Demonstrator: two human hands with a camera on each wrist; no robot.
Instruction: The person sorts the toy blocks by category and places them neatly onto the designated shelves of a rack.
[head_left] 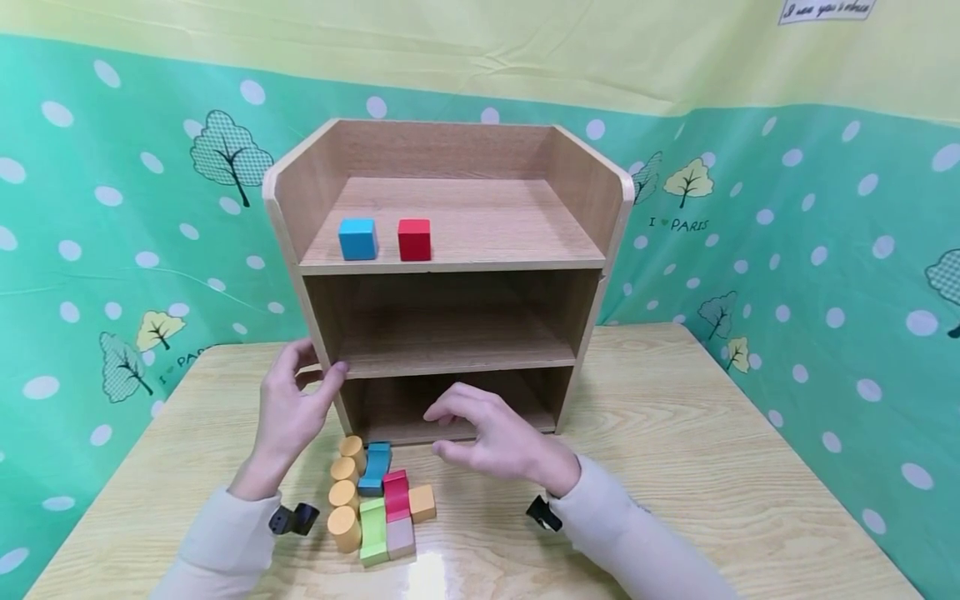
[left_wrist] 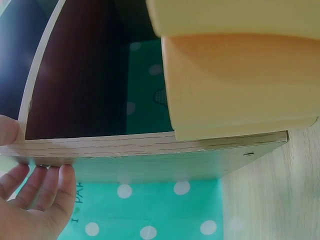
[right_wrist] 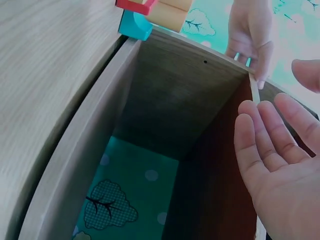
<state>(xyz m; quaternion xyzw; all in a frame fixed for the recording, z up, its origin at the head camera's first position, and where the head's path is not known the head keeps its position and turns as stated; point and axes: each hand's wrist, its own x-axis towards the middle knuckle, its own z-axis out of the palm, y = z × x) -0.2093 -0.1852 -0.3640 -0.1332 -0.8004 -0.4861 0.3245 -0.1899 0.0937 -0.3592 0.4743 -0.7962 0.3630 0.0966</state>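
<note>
Head view: a three-tier wooden shelf [head_left: 480, 212] stands on the bench [head_left: 645, 417], a blue cube [head_left: 357, 240] and red cube [head_left: 414, 241] on top. The left hand [head_left: 294, 408] pinches its left side panel [head_left: 309, 196]; the right hand [head_left: 491, 433], fingers loosely bent, holding nothing, hangs before the bottom compartment [head_left: 401, 408], near coloured blocks [head_left: 372, 529].

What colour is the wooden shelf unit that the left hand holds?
The wooden shelf unit is light brown; best view: head.

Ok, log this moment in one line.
left hand: grips light-brown wooden shelf | right hand: holds nothing | shelf top: blue cube, red cube
</note>
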